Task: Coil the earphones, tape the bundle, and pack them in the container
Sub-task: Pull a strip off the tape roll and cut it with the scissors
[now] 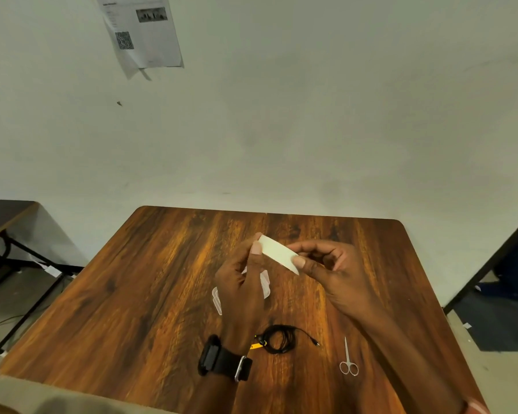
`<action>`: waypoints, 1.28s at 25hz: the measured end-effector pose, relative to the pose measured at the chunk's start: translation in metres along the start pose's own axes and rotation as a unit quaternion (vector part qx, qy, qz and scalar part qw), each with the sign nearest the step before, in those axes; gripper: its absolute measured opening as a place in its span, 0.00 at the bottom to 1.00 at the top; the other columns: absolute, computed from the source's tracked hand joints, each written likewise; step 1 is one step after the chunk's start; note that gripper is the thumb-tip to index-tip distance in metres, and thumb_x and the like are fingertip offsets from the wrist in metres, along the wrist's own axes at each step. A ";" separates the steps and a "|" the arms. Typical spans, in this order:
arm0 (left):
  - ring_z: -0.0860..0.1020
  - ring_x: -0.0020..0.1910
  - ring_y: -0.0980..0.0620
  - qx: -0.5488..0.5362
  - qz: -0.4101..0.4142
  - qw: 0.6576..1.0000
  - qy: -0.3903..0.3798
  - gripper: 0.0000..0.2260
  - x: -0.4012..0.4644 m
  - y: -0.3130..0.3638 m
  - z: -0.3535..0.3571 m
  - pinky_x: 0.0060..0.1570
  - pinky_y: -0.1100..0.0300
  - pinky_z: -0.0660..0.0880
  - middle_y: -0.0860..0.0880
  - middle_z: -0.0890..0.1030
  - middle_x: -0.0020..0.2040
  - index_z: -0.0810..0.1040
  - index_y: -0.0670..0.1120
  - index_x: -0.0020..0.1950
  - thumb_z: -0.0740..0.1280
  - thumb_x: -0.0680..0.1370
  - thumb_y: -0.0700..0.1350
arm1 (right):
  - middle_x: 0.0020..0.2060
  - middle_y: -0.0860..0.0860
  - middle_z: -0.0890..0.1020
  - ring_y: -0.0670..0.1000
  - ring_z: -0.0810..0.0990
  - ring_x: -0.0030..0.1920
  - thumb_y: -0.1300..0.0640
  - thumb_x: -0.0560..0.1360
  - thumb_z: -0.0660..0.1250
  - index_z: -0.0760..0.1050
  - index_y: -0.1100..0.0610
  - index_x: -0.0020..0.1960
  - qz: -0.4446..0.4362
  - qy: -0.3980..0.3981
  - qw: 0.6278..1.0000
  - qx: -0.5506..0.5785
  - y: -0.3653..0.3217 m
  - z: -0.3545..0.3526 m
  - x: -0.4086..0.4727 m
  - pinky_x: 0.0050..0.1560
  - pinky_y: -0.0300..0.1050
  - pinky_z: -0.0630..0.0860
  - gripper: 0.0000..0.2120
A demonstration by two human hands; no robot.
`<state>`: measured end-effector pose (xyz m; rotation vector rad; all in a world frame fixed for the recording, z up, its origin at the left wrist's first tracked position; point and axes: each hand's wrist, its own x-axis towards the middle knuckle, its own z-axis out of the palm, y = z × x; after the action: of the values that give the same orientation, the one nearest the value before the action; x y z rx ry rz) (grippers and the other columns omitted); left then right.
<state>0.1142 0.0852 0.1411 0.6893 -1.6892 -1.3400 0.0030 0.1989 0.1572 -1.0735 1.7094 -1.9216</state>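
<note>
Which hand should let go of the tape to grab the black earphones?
Probably the left hand. The coiled earphones lie right beside its wrist, while the right hand, also pinching the tape strip, sits farther off, nearer the scissors.

A dark-grained wooden worktop (150, 279) with rounded corners stands against a pale wall. On it lie a coiled bundle of black earphones (278, 339) near the front, small silver scissors (348, 358) well to their right, and a clear plastic container (217, 300) farther back, partly hidden behind a hand.
</note>
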 end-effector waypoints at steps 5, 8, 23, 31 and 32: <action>0.81 0.58 0.60 0.054 0.161 0.985 0.011 0.16 -0.001 0.003 -0.005 0.48 0.69 0.79 0.50 0.82 0.61 0.79 0.47 0.64 0.70 0.77 0.50 | 0.46 0.49 0.87 0.49 0.84 0.51 0.65 0.72 0.72 0.85 0.54 0.51 -0.036 0.005 0.999 -0.012 -0.003 0.001 -0.002 0.47 0.40 0.79 0.10; 0.81 0.59 0.57 0.014 0.161 0.987 0.013 0.13 0.001 0.005 -0.008 0.52 0.61 0.80 0.51 0.83 0.60 0.81 0.50 0.60 0.69 0.76 0.49 | 0.47 0.48 0.86 0.49 0.83 0.53 0.64 0.72 0.72 0.85 0.52 0.51 -0.057 -0.001 0.998 -0.035 -0.006 0.001 -0.004 0.50 0.37 0.77 0.11; 0.80 0.42 0.62 0.115 0.056 0.992 -0.013 0.09 0.021 0.015 -0.002 0.42 0.67 0.77 0.54 0.81 0.46 0.77 0.49 0.47 0.63 0.81 0.36 | 0.49 0.47 0.86 0.49 0.82 0.54 0.62 0.72 0.69 0.85 0.50 0.51 -0.042 0.016 0.999 -0.025 0.006 -0.004 -0.002 0.46 0.37 0.76 0.12; 0.83 0.47 0.51 0.047 0.129 0.971 -0.198 0.16 0.032 0.013 -0.019 0.47 0.64 0.80 0.51 0.82 0.56 0.76 0.48 0.66 0.62 0.81 0.35 | 0.43 0.49 0.86 0.45 0.83 0.43 0.62 0.77 0.63 0.83 0.55 0.49 0.083 0.041 0.984 0.154 0.022 -0.023 0.016 0.42 0.36 0.78 0.11; 0.82 0.48 0.52 0.084 0.171 0.956 -0.224 0.18 0.035 0.013 -0.021 0.48 0.66 0.79 0.51 0.80 0.59 0.74 0.47 0.70 0.63 0.81 0.34 | 0.40 0.48 0.86 0.43 0.82 0.40 0.64 0.78 0.60 0.83 0.56 0.49 0.097 0.045 0.981 0.162 0.023 -0.024 0.019 0.39 0.35 0.77 0.12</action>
<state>0.1161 0.0496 0.1647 0.1672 -2.1866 -1.1673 -0.0318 0.1977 0.1416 -0.6837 1.4178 -2.0536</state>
